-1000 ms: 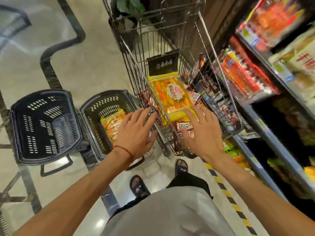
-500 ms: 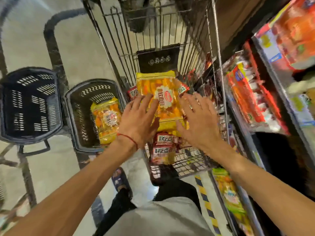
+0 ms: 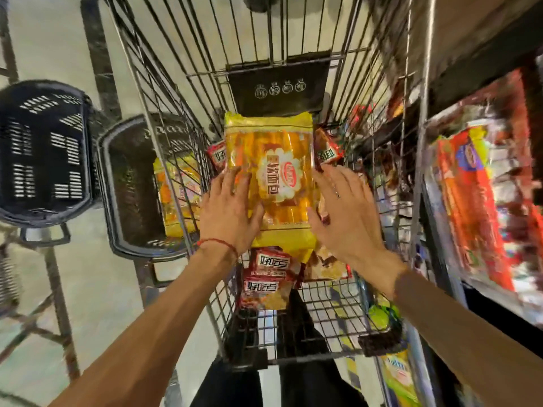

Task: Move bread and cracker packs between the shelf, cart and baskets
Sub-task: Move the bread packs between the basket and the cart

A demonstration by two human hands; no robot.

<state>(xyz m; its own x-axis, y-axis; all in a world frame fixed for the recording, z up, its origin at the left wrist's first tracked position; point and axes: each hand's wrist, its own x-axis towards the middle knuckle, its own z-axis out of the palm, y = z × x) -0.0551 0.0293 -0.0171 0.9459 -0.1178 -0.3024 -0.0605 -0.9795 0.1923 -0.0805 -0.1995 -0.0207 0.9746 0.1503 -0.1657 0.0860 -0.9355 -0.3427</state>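
- The left hand (image 3: pixel 232 210) lay flat with straight fingers on the left edge of the yellow bread pack (image 3: pixel 273 171), inside the cart (image 3: pixel 279 101).
- The right hand (image 3: pixel 343 212) was spread wide at the pack's right edge; contact could not be told.
- Red cracker packs (image 3: pixel 266 277) lay between the wrists.
- Left of the left hand, a grey basket (image 3: pixel 117 186) held a second yellow pack (image 3: pixel 176 201); a dark basket (image 3: pixel 44 151) stood beyond it.
- The shelf (image 3: pixel 484 186) stood right of the right hand.
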